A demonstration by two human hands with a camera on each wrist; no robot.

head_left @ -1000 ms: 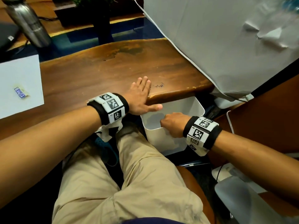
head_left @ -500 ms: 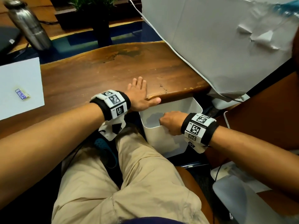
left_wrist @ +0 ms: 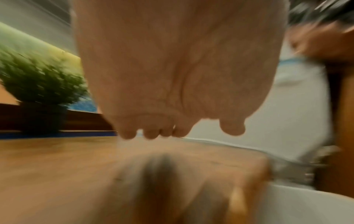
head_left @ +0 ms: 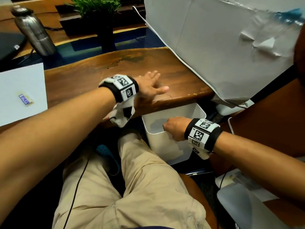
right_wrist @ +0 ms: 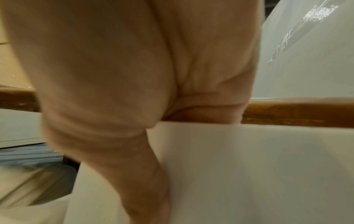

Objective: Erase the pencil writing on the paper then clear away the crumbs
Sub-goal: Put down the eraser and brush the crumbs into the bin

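**Crumbs at the desk edge**

My left hand (head_left: 151,87) lies flat, fingers straight, on the wooden desk (head_left: 92,80) beside dark crumbs (head_left: 169,95). My right hand (head_left: 175,128) grips the near rim of the white bin (head_left: 200,111) below. The paper (head_left: 21,90) with its eraser (head_left: 25,99) lies far left.

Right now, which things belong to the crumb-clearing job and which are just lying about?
In the job:
left hand flat on table
right hand gripping white bin
paper
eraser

Lying about:
steel bottle
potted plant
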